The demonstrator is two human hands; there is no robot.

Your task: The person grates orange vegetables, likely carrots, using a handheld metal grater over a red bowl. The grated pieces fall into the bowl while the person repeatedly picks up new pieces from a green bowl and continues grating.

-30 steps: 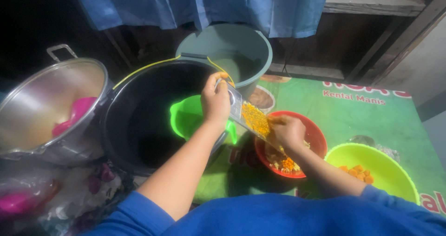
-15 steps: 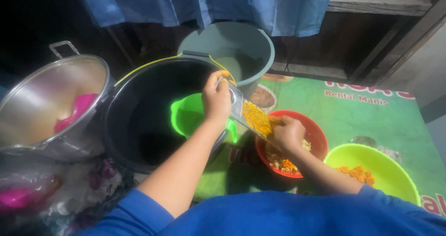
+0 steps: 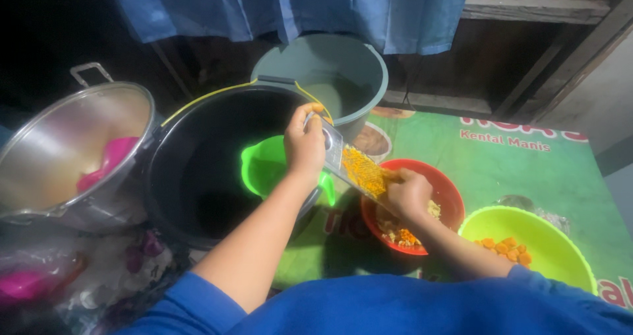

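My left hand (image 3: 304, 145) grips the top end of a flat metal grater (image 3: 351, 165) that slants down toward a red bowl (image 3: 443, 191). My right hand (image 3: 407, 193) presses a small orange-yellow piece against the grater's lower part, above the red bowl. Yellow-orange shreds coat the grater face and lie in the red bowl. A lime-green bowl (image 3: 555, 249) at the right holds several orange chunks (image 3: 506, 249).
A large black bucket (image 3: 198, 170) with a green scoop (image 3: 264, 167) inside stands left of my hands. Behind it is a grey-green bucket (image 3: 330, 71). A metal pot (image 3: 59, 157) with a pink item sits far left. A green printed mat (image 3: 527, 170) covers the surface. Blue cloth hangs behind.
My right hand has slid slightly down the grater toward the red bowl. The left hand keeps its hold on the grater's top.
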